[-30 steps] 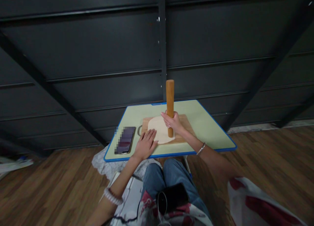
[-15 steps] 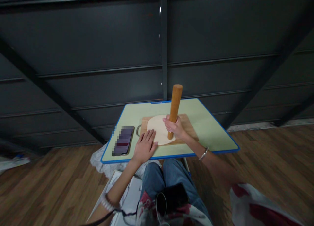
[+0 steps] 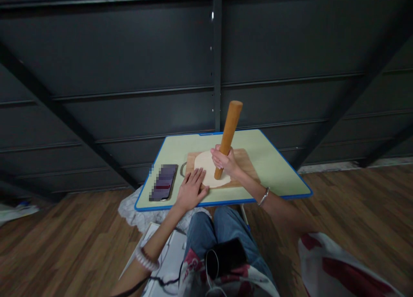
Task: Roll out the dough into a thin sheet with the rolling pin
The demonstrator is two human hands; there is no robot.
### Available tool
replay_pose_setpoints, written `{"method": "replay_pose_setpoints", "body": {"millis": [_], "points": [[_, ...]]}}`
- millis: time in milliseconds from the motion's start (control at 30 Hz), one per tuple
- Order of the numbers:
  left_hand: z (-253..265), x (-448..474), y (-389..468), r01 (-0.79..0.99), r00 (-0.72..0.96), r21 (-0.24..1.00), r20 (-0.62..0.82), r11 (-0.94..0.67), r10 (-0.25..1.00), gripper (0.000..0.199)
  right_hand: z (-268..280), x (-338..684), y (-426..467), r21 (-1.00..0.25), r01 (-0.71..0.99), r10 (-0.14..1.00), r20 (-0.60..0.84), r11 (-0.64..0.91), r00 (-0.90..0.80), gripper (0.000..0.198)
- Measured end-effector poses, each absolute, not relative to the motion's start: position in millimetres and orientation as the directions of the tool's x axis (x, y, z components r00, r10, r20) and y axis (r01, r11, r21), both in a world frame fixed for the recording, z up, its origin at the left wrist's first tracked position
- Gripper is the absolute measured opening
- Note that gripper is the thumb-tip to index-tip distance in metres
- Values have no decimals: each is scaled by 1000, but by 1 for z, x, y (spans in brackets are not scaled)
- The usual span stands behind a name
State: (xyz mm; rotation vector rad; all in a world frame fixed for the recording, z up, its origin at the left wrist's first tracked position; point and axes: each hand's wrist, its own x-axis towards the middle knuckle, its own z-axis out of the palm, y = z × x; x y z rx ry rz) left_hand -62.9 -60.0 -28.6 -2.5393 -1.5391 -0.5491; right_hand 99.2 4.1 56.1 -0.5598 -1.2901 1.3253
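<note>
The pale dough [image 3: 206,160] lay just below the centre of the frame, flattened into a thin, roughly round sheet on the wooden board [image 3: 248,164]. Judging by that, the flattening was well advanced: the sheet covered the middle of the board, and wood showed at the left and right. I saw no cuts, folds or filling, so any shaping beyond a plain sheet was not yet done. Whether its thickness was even, I could not tell.

My right hand [image 3: 226,160], right of the frame's centre, was closed in a fist around the lower part of the wooden rolling pin [image 3: 229,131]. The pin stood on end rather than lying flat, tilted with its top toward the upper right. Its lower end met the dough, as far as I could judge; how hard it pressed did not show.

My left hand [image 3: 191,193], lower left of centre, held nothing. It lay palm down and spread flat, fingers straight and close together, thumb apart, with the fingertips over the left edge of the dough. The phone [image 3: 165,183] lay left of it on the bench [image 3: 280,172], well apart from the dough.
</note>
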Motion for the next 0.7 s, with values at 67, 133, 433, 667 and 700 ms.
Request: {"method": "replay_pose_setpoints", "body": {"millis": [67,133,433,667,700], "points": [[-30,-63,-60,877,407,93,375,-471,833,57,53,91,7,-898,-357,899,357,256,-253,38],[-30,-64,-60,877,406,93,380,-471,831,58,46,84,10,-906,-341,901,346,249,-263,36],[-33,-64,-60,882,406,85,366,-464,837,58,36,79,4,-934,-250,893,325,254,-310,36],[-34,-63,-61,886,405,77,352,-457,844,59,34,80,5,-940,-203,886,328,273,-328,36],[-34,-63,-61,886,404,78,351,-456,845,59,35,79,5,-939,-210,882,331,273,-335,36]]}}
